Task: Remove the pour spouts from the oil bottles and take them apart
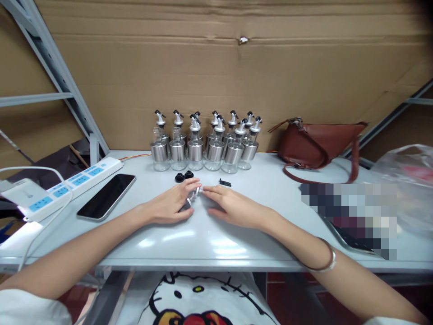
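Observation:
My left hand (171, 201) rests low over the table, fingers stretched and thumb apart. Silver pour-spout parts (191, 197) lie between its thumb and fingers, partly hidden by them; how many I cannot tell. My right hand (237, 207) faces it with fingers extended, fingertips at the right end of these parts. Just beyond my left fingers sit two black stoppers (179, 177). A small black lever piece (225, 182) lies beyond my right fingers. Behind stand several glass oil bottles (214, 153) with steel bands. Most carry silver spouts with black levers; two in front at left have bare necks.
At left lie a black phone (106, 197) and a white power strip (81, 181) with a charger and cable. A brown handbag (314, 144) stands at back right, near a clear plastic bag (406, 180). A blurred-out item covers the right side. Cardboard backs the table.

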Demonstrator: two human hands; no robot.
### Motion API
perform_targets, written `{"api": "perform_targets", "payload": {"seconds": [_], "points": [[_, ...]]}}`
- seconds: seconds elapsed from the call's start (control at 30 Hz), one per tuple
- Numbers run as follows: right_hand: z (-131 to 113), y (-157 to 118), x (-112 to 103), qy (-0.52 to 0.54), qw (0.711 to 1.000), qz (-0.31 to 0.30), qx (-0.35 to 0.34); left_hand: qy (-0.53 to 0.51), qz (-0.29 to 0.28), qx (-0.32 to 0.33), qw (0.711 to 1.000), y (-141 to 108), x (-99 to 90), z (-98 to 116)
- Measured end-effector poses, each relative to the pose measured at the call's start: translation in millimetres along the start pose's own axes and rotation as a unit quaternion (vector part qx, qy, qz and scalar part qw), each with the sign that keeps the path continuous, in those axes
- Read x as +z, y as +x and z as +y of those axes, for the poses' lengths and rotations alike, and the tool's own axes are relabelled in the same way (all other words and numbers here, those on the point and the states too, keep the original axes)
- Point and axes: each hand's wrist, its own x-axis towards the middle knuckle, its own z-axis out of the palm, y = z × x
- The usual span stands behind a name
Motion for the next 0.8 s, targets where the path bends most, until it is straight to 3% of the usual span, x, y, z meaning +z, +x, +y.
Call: {"api": "perform_targets", "payload": {"seconds": [0.43,0.67,0.8], "points": [[0,-1,4,-0.036,0.998,-0.014,0.047,-0.029,-0.035,0.030,0.999,1,-4.5,1],[-2,-2,2,0.035,0.998,-0.011,-0.047,-0.009,-0.020,0.029,0.999,1,-4.4,0],[-4,-2,-1,0.084,0.996,0.002,-0.037,-0.001,-0.008,0.012,1.000,0,-11.9,1]]}}
